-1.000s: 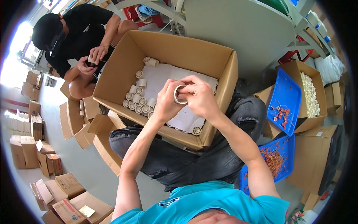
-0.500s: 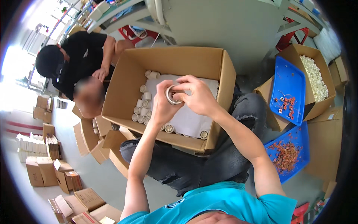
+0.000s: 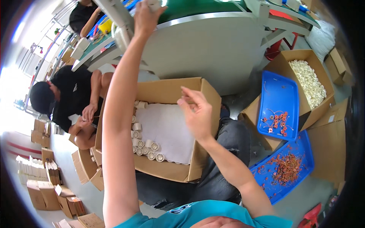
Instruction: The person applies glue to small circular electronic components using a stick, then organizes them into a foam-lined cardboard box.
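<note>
Workshop floor (image 3: 89, 192) in pale grey runs beneath a long grey table (image 3: 205, 53) with a green top. Two co-workers are in view: one in a black cap (image 3: 72, 85) sits at the left, the other (image 3: 81, 17) is partly cut off beyond the table. One large cardboard carton (image 3: 163, 167) stands before the wearer, lined with a white sheet (image 3: 163, 121); a second carton (image 3: 304, 104) at the right holds white pieces (image 3: 308, 83), too many to count. Two blue trays lie beside it: the upper tray (image 3: 283, 95) bears roughly a dozen red wired parts (image 3: 279, 123), the lower tray (image 3: 281, 195) an uncountable heap.

About fifteen white cylinders (image 3: 160, 157) show along the lined carton's left and near sides, others perhaps hidden by the forearm; much of the sheet is uncovered, so filling looks only partly done. One more white cylinder (image 3: 153, 4) is at the table's edge, gripped by the curled fingers of the left hand (image 3: 146, 19). Over the carton, the right hand (image 3: 199, 117) has loosely bent fingers, thumb apart, with nothing visibly held.
</note>
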### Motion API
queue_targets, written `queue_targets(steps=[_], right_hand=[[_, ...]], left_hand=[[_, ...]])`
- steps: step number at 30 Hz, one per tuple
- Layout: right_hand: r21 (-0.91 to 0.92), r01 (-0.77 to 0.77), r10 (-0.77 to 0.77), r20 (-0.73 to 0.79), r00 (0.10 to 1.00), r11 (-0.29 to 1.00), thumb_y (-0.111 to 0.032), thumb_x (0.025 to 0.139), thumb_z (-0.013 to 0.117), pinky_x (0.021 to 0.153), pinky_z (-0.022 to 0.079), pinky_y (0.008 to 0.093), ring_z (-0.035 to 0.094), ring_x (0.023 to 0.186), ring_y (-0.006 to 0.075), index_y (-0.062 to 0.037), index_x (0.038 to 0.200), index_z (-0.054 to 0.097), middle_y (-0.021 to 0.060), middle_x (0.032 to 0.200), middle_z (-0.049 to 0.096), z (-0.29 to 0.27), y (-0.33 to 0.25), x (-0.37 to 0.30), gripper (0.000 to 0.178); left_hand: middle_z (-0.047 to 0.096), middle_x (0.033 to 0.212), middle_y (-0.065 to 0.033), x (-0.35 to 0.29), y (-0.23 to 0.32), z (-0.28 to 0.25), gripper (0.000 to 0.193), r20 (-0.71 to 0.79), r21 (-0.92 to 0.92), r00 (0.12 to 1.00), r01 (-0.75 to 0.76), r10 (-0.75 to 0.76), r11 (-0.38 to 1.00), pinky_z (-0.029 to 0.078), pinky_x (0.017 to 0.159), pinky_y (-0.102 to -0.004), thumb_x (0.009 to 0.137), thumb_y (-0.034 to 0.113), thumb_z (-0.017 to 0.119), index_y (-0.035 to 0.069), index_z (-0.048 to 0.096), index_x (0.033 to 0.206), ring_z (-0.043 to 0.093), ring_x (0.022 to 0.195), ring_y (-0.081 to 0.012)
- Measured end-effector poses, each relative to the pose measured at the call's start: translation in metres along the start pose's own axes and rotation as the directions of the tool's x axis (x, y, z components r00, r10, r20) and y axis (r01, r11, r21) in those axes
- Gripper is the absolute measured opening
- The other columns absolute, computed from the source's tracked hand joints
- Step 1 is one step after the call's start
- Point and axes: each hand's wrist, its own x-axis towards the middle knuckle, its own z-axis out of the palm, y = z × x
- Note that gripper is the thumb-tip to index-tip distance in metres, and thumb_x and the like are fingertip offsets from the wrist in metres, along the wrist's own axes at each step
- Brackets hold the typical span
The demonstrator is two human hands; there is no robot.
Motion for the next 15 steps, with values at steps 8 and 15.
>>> queue_targets(steps=[8, 15], right_hand=[[0.014, -0.056, 0.054, 0.107, 0.993, 0.998, -0.005, 0.088, 0.064, 0.078, 0.055, 0.0288, 0.062, 0.100, 0.0185, -0.0053, 0.126, 0.064, 0.0108, 0.116, 0.062, 0.016, -0.015, 0.001, 0.037], [-0.089, -0.001, 0.000, -0.015, 1.000, 0.996, -0.002, 0.087, 0.064, 0.077, 0.054, 0.0296, 0.062, 0.096, 0.0162, -0.0035, 0.124, 0.065, 0.0091, 0.115, 0.062, -0.040, -0.015, 0.020, 0.037]], left_hand=[[0.044, 0.135, -0.0337, 0.048, -0.085, 0.039, 0.086, 0.058, 0.471, 0.998, -0.043, 0.018, 0.881, 0.035, 0.103, -0.0566, 0.094, 0.058, 0.053, -0.013, 0.037, 0.139, 0.043, 0.125, -0.0496], [0.045, 0.137, -0.0221, -0.094, 0.064, -0.020, 0.061, -0.146, 0.017, 0.899, -0.415, 0.412, 0.910, 0.036, 0.101, -0.0510, 0.088, 0.019, 0.071, 0.000, 0.044, 0.139, 0.044, 0.124, -0.0395]])
